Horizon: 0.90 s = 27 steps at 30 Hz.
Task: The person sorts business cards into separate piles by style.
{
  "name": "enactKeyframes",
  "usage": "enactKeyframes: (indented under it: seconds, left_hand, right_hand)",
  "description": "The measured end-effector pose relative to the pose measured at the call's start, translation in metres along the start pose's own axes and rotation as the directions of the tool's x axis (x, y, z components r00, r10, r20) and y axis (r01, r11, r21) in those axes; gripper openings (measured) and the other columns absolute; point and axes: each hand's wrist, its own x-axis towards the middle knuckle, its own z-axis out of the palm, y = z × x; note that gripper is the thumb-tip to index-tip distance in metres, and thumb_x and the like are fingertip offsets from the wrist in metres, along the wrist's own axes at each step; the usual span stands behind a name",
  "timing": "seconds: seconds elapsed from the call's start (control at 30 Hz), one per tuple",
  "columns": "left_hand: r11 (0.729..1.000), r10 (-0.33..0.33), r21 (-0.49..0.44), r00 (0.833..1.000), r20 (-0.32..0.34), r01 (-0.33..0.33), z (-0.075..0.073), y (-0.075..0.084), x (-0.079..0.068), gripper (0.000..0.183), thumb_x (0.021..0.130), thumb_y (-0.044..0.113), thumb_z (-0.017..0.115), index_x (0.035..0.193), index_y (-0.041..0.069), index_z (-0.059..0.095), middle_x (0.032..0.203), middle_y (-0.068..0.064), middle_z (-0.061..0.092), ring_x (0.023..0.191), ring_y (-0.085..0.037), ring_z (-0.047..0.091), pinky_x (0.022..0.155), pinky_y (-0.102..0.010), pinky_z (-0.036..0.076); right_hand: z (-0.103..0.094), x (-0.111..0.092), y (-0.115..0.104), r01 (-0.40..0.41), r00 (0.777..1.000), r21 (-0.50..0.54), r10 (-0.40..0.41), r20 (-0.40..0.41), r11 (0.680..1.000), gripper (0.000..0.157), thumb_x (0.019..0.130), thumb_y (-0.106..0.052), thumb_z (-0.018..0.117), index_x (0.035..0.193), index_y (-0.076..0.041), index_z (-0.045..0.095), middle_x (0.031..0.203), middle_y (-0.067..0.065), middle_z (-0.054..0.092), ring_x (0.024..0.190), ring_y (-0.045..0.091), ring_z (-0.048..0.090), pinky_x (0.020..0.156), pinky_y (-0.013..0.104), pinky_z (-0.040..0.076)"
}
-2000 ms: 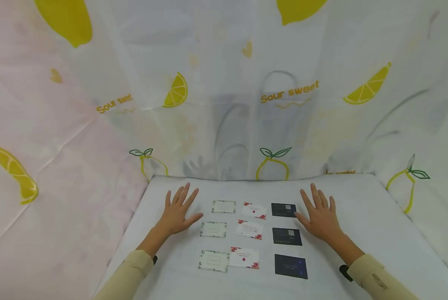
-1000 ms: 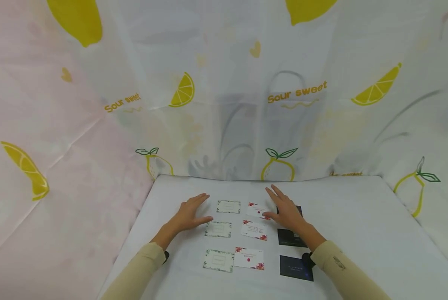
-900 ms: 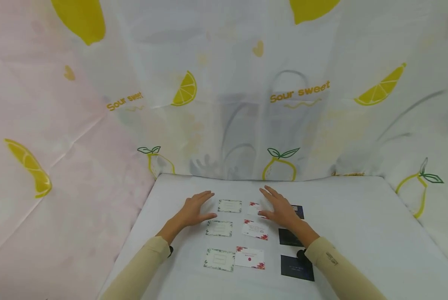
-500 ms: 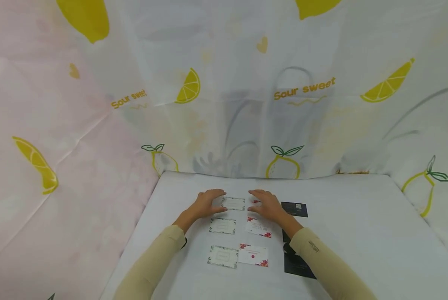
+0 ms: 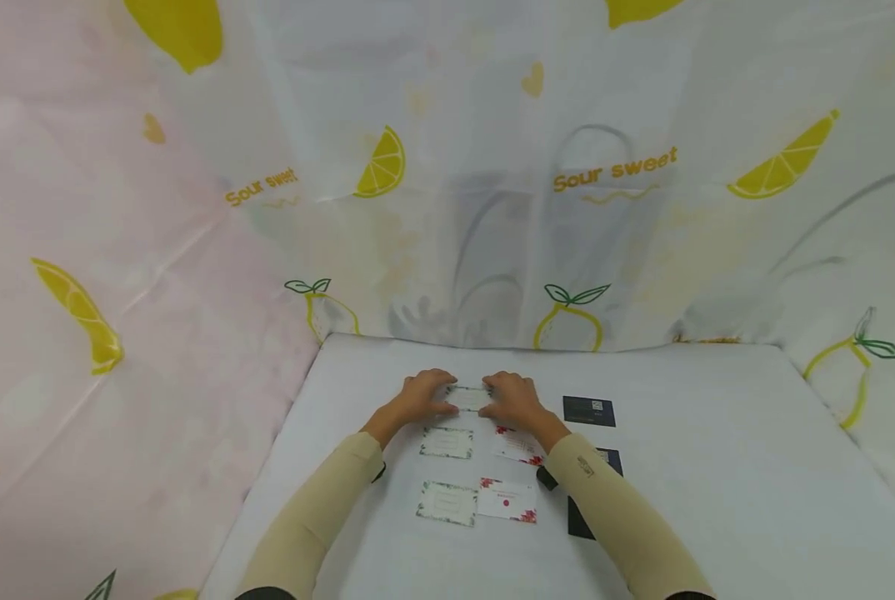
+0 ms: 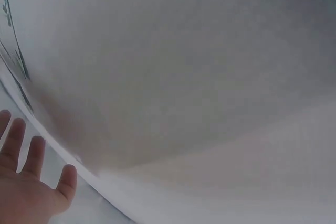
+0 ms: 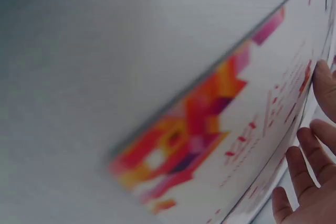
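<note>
At the far left of the card layout lies a white card with a green leafy border. My left hand is at its left edge, thumb and fingertips right at the corners. On its other side my right hand has its fingertips at the right edge, covering the far red-flowered card. In the left wrist view the fingers of the left hand are spread and lightly bent. The right wrist view shows the right hand's fingers loosely extended beyond a red-flowered card.
Two more leafy cards lie nearer in the left column. A nearer red-flowered card sits beside them. Dark cards form the right column, partly under the right sleeve. A lemon-print curtain stands behind the white table.
Both hands have moved inward from the sides of the layout to the far leafy card, the right one passing over the dark and red-flowered cards. The cards keep their arrangement.
</note>
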Motion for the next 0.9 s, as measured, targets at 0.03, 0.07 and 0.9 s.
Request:
enactKeyframes:
  seconds: [0.03, 0.07, 0.9]
  left_hand:
    - [1.000, 0.002, -0.001, 1.000, -0.001, -0.002, 0.000, 0.002, 0.002, 0.061, 0.086, 0.042, 0.075, 0.137, 0.014, 0.057, 0.145, -0.010, 0.053, 0.137, -0.032, 0.045, 0.103, -0.060, 0.036]
    - [1.000, 0.003, -0.001, 1.000, -0.003, -0.003, 0.000, 0.003, 0.003, 0.061, 0.086, 0.041, 0.075, 0.137, 0.013, 0.057, 0.145, -0.010, 0.053, 0.136, -0.032, 0.045, 0.103, -0.060, 0.035]
    - [1.000, -0.012, 0.027, 0.997, 0.078, 0.010, -0.003, -0.006, 0.003, 0.042, 0.087, 0.023, 0.077, 0.126, 0.013, 0.067, 0.131, -0.010, 0.059, 0.123, -0.032, 0.054, 0.094, -0.061, 0.039]
  right_hand:
    - [-0.001, 0.002, -0.001, -0.001, 1.000, -0.036, 0.001, 0.002, 0.999, 0.062, 0.082, -0.041, 0.079, 0.135, -0.012, 0.061, 0.133, 0.009, 0.062, 0.124, 0.032, 0.055, 0.103, 0.055, 0.039]
    - [-0.001, 0.004, -0.001, -0.003, 1.000, -0.064, 0.003, 0.003, 0.998, 0.060, 0.082, -0.041, 0.079, 0.132, -0.013, 0.063, 0.133, 0.009, 0.061, 0.123, 0.032, 0.055, 0.103, 0.055, 0.039]
    - [0.008, 0.010, -0.015, -0.138, 0.990, -0.049, 0.140, 0.034, 0.989, 0.049, 0.078, -0.038, 0.083, 0.121, -0.018, 0.071, 0.125, 0.004, 0.064, 0.116, 0.029, 0.057, 0.098, 0.049, 0.039]
